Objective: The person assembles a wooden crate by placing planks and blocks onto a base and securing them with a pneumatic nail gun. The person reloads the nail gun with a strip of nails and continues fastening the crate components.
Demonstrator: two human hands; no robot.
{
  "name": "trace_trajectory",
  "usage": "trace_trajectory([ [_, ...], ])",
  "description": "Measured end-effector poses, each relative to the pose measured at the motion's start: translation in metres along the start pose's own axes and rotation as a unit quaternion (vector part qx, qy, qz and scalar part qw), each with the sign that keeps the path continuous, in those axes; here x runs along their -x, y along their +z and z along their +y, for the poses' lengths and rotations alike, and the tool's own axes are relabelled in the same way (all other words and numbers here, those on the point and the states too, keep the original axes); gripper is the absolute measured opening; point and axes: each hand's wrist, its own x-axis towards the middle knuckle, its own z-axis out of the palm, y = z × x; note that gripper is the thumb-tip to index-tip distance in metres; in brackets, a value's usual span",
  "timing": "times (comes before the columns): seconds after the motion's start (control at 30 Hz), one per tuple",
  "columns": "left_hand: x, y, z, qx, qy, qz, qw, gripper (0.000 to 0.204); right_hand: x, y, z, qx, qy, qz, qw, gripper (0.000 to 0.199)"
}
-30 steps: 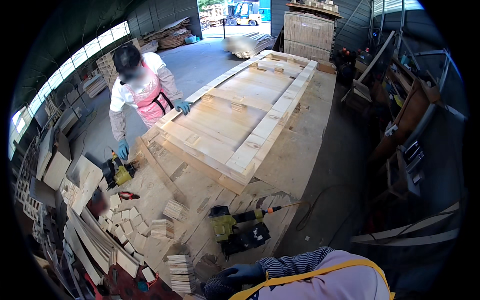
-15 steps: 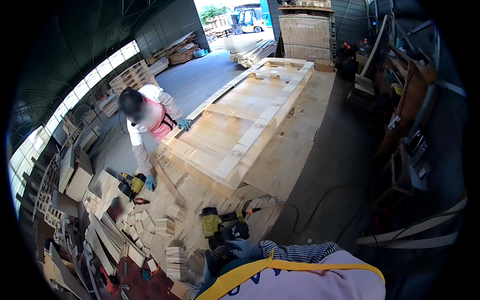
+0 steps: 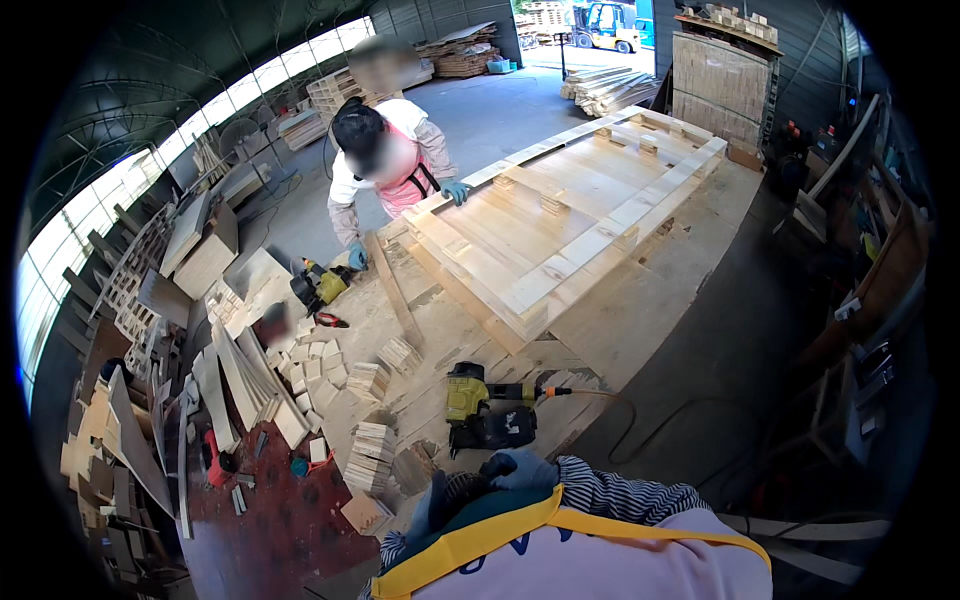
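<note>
My gloved left hand (image 3: 428, 508) and gloved right hand (image 3: 524, 470) are close together at the lower middle, near my chest. Both have curled fingers. Between them is a dark ribbed thing (image 3: 464, 488), partly covered by the gloves; I cannot make out what it is. Just beyond my hands, a yellow-and-black nail gun (image 3: 468, 396) lies on the wooden worktop (image 3: 430, 300), an air hose (image 3: 600, 394) running from its orange fitting. Small stacked wood blocks (image 3: 371, 456) stand to the left of it. Farther off on the worktop lies a large pale wooden frame panel (image 3: 560, 272).
Across the worktop a co-worker (image 3: 400, 160) leans over, one gloved hand on the panel, the other near a second nail gun (image 3: 325, 286). Red-handled pliers (image 3: 331, 320) and loose blocks (image 3: 318, 368) lie nearby. Planks (image 3: 236, 385) lean at left; a forklift (image 3: 603, 27) stands outside.
My view has turned left and tilted, so the worktop and co-worker appear farther right. My hands now sit apart from the nail gun in view; they stay together.
</note>
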Motion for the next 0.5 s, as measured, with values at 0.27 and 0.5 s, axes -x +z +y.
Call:
trace_trajectory([
  [0.27,0.026,-0.013,0.004,-0.003,-0.007,0.034,0.999,0.053,-0.014,0.019,-0.001,0.153,-0.133,0.019,0.979,0.031],
  [0.5,0.034,-0.005,-0.002,0.019,-0.021,0.036,0.999,0.056,-0.008,0.035,-0.013,0.163,-0.039,0.06,0.984,0.03],
])
